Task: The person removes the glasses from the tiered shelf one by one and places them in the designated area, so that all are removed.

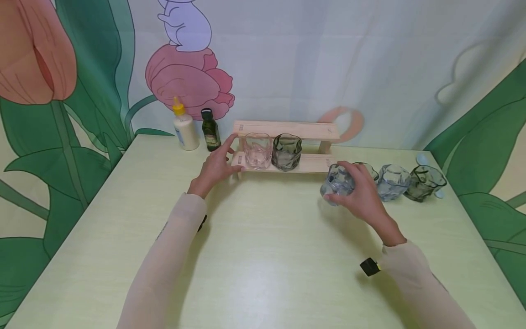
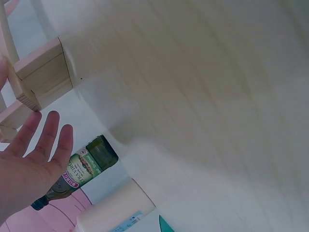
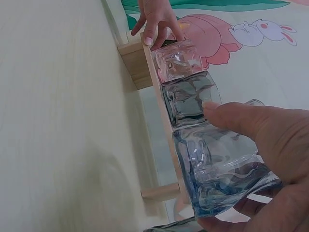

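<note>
Head view: right hand (image 1: 365, 194) with a grip on a bluish glass (image 1: 338, 180), left hand (image 1: 214, 166) straight-fingered against the wooden rack (image 1: 287, 130)

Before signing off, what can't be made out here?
Head view: a glass, mostly behind the right hand.
Head view: print on the white bottle, too small to read.
Left wrist view: that bottle's cap, past the bottom edge.
Right wrist view: lowest glass, cut off by the bottom edge.
</note>
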### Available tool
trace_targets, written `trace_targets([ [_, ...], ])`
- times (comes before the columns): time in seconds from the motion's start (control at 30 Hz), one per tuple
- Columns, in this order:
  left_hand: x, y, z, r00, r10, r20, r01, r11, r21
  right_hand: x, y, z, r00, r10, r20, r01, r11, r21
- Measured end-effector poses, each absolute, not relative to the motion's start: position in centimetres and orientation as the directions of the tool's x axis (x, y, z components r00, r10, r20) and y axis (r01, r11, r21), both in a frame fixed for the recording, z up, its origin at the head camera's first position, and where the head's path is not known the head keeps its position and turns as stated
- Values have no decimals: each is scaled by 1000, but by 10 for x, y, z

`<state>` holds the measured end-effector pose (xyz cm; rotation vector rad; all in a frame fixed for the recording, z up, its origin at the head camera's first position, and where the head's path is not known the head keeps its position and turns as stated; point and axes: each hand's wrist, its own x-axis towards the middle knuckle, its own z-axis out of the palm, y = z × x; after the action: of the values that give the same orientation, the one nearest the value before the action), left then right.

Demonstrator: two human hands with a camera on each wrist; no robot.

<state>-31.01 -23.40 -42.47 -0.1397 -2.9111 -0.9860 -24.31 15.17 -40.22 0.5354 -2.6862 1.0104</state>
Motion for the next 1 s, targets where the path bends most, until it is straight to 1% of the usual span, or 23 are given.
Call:
trace_targets([
  [0.33, -311, -235, -426, -994, 62, 85, 101, 791, 603, -233, 164, -408, -930, -230, 286, -362, 704, -610],
  [0.6, -313, -234, -426, -995, 57, 81, 94, 791, 604, -229, 176, -415, -941, -204, 272, -330, 735, -592],
  [1.0, -312, -235, -427, -993, 64, 96, 110, 790, 603, -224, 196, -430, -943, -184, 276, -316, 752, -579],
])
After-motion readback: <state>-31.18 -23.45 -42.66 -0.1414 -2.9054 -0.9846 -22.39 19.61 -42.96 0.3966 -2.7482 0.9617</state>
